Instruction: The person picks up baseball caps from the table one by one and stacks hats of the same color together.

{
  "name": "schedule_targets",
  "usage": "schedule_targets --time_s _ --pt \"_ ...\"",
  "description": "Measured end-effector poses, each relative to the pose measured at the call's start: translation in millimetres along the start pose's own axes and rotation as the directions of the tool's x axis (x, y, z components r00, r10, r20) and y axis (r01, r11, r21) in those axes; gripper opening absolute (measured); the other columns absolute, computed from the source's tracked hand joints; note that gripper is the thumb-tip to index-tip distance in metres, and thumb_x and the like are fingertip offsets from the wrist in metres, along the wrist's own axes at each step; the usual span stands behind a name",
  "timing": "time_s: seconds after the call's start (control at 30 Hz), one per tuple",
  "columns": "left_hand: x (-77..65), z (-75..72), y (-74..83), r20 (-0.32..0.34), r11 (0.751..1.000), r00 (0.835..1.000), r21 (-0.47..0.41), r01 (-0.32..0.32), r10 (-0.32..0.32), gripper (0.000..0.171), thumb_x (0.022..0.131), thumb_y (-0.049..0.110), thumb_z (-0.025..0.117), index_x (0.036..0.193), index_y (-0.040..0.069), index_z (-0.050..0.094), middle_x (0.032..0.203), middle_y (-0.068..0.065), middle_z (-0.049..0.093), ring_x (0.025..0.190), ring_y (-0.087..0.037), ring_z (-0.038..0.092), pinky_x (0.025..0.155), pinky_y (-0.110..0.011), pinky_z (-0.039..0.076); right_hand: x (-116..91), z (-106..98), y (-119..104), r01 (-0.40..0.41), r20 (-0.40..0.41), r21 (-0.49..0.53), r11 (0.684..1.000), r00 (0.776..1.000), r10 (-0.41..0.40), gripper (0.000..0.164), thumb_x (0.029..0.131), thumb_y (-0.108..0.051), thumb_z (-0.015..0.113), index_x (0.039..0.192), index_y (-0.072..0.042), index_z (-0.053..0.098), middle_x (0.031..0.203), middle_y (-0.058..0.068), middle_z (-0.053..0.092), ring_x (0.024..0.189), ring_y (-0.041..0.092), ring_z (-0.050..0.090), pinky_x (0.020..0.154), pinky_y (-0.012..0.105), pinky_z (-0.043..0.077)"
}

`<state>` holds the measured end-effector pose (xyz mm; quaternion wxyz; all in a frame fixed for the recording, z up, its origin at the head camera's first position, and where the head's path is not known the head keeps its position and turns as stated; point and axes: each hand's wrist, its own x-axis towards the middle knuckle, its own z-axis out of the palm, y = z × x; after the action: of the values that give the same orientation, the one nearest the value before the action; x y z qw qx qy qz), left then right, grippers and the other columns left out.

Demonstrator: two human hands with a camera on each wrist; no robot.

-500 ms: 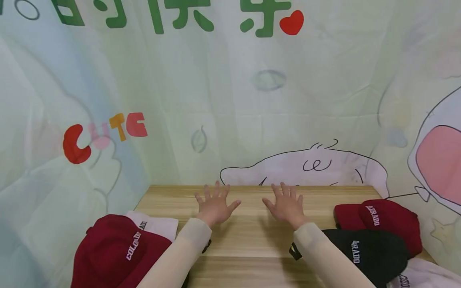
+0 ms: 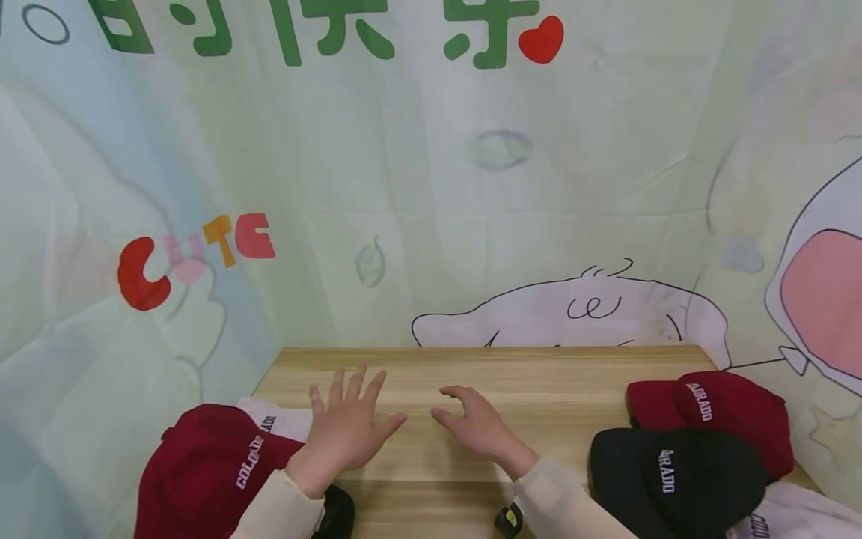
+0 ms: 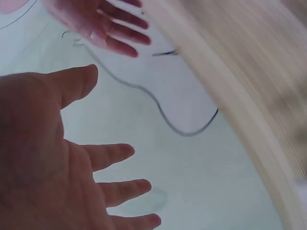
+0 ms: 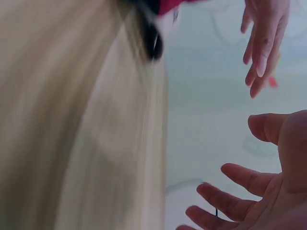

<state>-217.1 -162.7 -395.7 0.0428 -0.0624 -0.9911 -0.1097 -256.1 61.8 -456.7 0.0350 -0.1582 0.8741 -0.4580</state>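
Note:
My left hand (image 2: 346,428) hovers over the left part of the wooden table (image 2: 438,374), its fingers spread and nothing in them. Close beside it lies a dark red cap (image 2: 209,464) with white lettering, partly over a white cap (image 2: 286,421); a black cap (image 2: 338,513) shows below my left wrist. My right hand (image 2: 481,428) is above the middle of the table, thumb and fingers apart, holding nothing. To its right sit a black cap (image 2: 700,471), a dark red cap (image 2: 737,419) and a white cap (image 2: 795,513). In the right wrist view both hands appear empty.
A printed cloth backdrop (image 2: 431,195) with green characters and a red heart hangs behind the table and along both sides. The table's back edge meets this cloth. Caps lie at the left and right ends of the table.
Both hands have drawn back toward me from the far part of the table. My left hand has also moved left, nearer the red cap, and the right has shifted left and turned inward.

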Motion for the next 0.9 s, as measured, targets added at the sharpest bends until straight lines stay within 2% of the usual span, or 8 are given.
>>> schedule_targets --time_s 0.1,0.23,0.5,0.6,0.7,0.8,0.87,0.9 --pt "-19.9 -11.8 -17.0 -0.031 0.999 0.999 -0.029 0.038 -0.039 0.086 0.095 0.068 0.059 0.158 0.012 0.041 0.166 -0.026 0.031 0.153 -0.058 0.014 0.111 -0.086 0.002 -5 18 -13 -0.001 0.075 0.106 0.994 0.997 -0.007 0.055 0.102 -0.047 0.062 0.144 -0.012 0.058 0.146 0.014 0.059 0.140 0.039 0.051 0.111 0.064 0.042" --pt "-44.2 -22.8 -39.6 -0.067 0.991 0.992 -0.082 0.105 -0.110 0.090 0.096 0.067 0.059 0.159 0.007 0.037 0.164 -0.030 0.029 0.151 -0.059 0.013 0.110 -0.086 0.003 -10 43 -31 -0.005 0.151 0.232 0.973 0.988 -0.031 0.049 0.102 -0.042 0.064 0.141 -0.013 0.061 0.137 0.010 0.066 0.132 0.034 0.058 0.107 0.058 0.048" --pt "-76.8 -31.9 -77.9 -0.170 0.967 0.957 -0.139 0.214 -0.236 0.095 0.095 0.057 0.065 0.157 -0.004 0.029 0.157 -0.037 0.025 0.146 -0.061 0.012 0.115 -0.082 0.000 -22 86 -58 -0.069 0.251 0.438 0.896 0.967 -0.048 0.043 0.099 -0.024 0.069 0.138 -0.007 0.064 0.119 0.002 0.075 0.114 0.016 0.069 0.099 0.038 0.056" --pt "-85.9 -36.3 -93.4 -0.266 0.954 0.919 -0.152 0.257 -0.290 0.093 0.094 0.051 0.068 0.155 -0.007 0.029 0.153 -0.039 0.027 0.142 -0.060 0.017 0.116 -0.081 0.001 -27 99 -63 -0.081 0.281 0.474 0.877 0.958 -0.064 0.044 0.099 -0.022 0.069 0.139 -0.006 0.063 0.120 0.004 0.075 0.112 0.012 0.069 0.099 0.032 0.054" --pt "-93.5 -43.1 -111.1 -0.328 0.914 0.855 -0.193 0.356 -0.402 0.091 0.093 0.045 0.070 0.155 -0.007 0.029 0.153 -0.039 0.026 0.143 -0.058 0.018 0.118 -0.079 0.005 -30 111 -66 -0.091 0.314 0.494 0.865 0.946 -0.080 0.048 0.098 -0.021 0.069 0.142 -0.006 0.061 0.125 0.006 0.073 0.113 0.010 0.069 0.097 0.026 0.054" --pt "-96.9 -51.4 -131.7 -0.292 0.840 0.788 -0.216 0.497 -0.541 0.095 0.094 0.050 0.066 0.157 -0.008 0.024 0.154 -0.039 0.024 0.142 -0.058 0.021 0.116 -0.077 0.015 -30 118 -68 -0.093 0.336 0.518 0.850 0.936 -0.103 0.051 0.097 -0.018 0.068 0.144 -0.002 0.058 0.132 0.011 0.070 0.119 0.015 0.068 0.096 0.025 0.055" --pt "-97.5 -54.2 -145.8 -0.224 0.791 0.759 -0.214 0.573 -0.611 0.101 0.095 0.058 0.060 0.156 -0.012 0.021 0.149 -0.041 0.027 0.134 -0.059 0.029 0.113 -0.076 0.026 -31 121 -69 -0.099 0.349 0.539 0.836 0.930 -0.115 0.052 0.098 -0.015 0.067 0.146 0.001 0.055 0.134 0.013 0.069 0.124 0.021 0.066 0.099 0.027 0.055" --pt "-97.5 -54.8 -152.2 -0.179 0.771 0.752 -0.214 0.599 -0.634 0.104 0.096 0.062 0.057 0.156 -0.014 0.019 0.146 -0.042 0.029 0.129 -0.059 0.034 0.110 -0.075 0.034 -31 122 -69 -0.108 0.358 0.549 0.829 0.927 -0.116 0.052 0.098 -0.013 0.067 0.146 0.002 0.055 0.135 0.013 0.068 0.126 0.024 0.065 0.101 0.028 0.055"
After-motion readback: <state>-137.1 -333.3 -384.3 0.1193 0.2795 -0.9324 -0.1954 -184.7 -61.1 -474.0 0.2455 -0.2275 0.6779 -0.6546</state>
